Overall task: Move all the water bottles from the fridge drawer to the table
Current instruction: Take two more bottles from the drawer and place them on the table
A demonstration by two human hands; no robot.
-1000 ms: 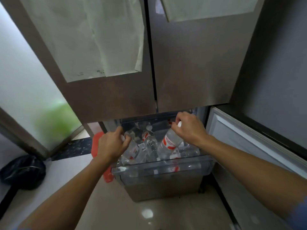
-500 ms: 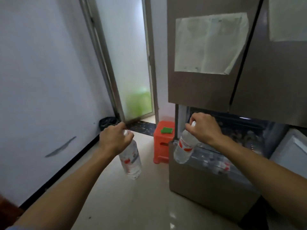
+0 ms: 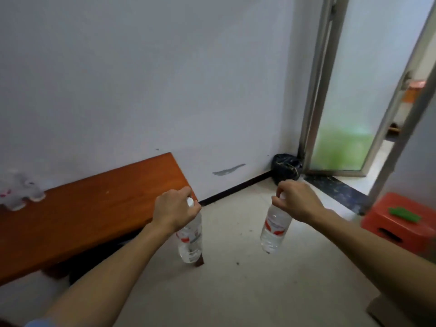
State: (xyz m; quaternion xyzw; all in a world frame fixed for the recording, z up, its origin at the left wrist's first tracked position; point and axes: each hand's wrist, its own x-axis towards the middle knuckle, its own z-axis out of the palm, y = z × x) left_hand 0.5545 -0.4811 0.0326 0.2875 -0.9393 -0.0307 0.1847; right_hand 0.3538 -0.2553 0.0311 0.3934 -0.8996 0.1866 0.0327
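My left hand [image 3: 175, 212] grips the neck of a clear water bottle [image 3: 190, 239] with a red-and-white label; it hangs just past the right end of the reddish-brown wooden table [image 3: 82, 213]. My right hand [image 3: 296, 201] holds a second clear water bottle [image 3: 273, 230] by its cap, dangling over the floor further right. Both bottles hang in the air, apart from the table. The fridge drawer is out of view.
A grey plush toy [image 3: 20, 193] lies on the table's far left. A black bag [image 3: 286, 167] sits in the corner by a frosted glass door [image 3: 349, 90]. An orange plastic stool [image 3: 398, 223] with a green item [image 3: 404, 214] stands at right. A cardboard corner [image 3: 387, 312] shows bottom right.
The view has swung left from the fridge to the wall and table. Both hands, first reaching into the drawer, now carry one bottle each toward the table.
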